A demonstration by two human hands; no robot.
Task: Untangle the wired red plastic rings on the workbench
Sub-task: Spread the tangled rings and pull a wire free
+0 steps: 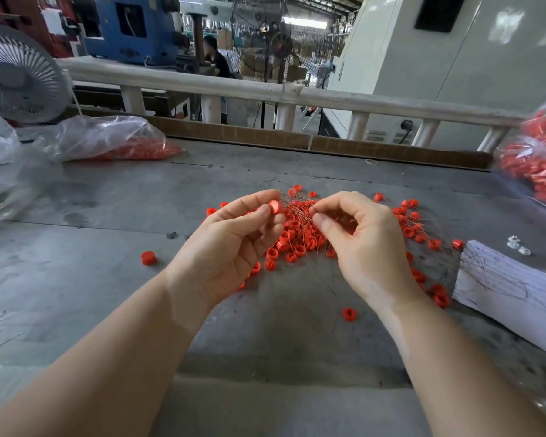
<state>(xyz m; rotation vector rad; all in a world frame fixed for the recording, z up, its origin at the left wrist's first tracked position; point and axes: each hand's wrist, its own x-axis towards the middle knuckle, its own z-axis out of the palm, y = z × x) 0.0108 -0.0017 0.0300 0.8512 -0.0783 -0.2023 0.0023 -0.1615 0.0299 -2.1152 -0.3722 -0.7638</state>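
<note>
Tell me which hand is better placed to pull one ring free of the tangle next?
Probably the left hand: it already pinches one red ring, while the right hand steadies the wires.

Even, fairly bright daylight seems to come from the open hall beyond the railing [265,89], leaving only soft shadows under the forearms on the grey workbench [92,200]. The wide lens bends the railing, and the plastic bags [539,165] at both edges are smeared and blurred.

Left hand [234,234] pinches a red ring [276,207]; right hand [360,241] pinches wires [300,209].
</note>
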